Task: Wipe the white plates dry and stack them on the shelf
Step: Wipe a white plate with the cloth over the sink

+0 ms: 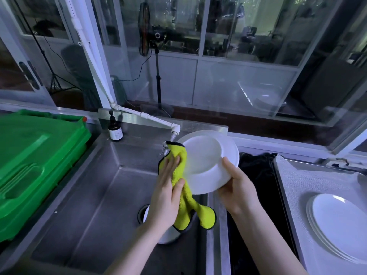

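- While holding a white plate tilted above the sink, gripping its lower right rim with the right hand: thumb pressing on the face turned toward the camera, other fingers curling round behind the rim and mostly hidden.
- Pressing a yellow-green cloth against the left edge of that plate with the left hand, laying the fingers straight and flat over the cloth, resting the thumb on a fold lower down, curling round nothing.
- Letting the rest of the cloth hang below the plate, dangling in two lobes over the drain.
- Partly covering a white dish on the sink bottom, beside the drain, behind the hanging cloth and the left forearm; showing too little of it to tell plate from bowl.
- Lying flat and well apart to the right, on the counter: a stack of white plates, running off the right edge of the view.
- Reaching over the back of the sink: a white pipe tap, ending just beside the held plate's upper left rim.
- Standing upright on the sink's back ledge, left of the tap: a brown pump bottle.
- Lying just left of the sink: a green bin lid.
- Standing behind the glass at the back: a fan on a pole.
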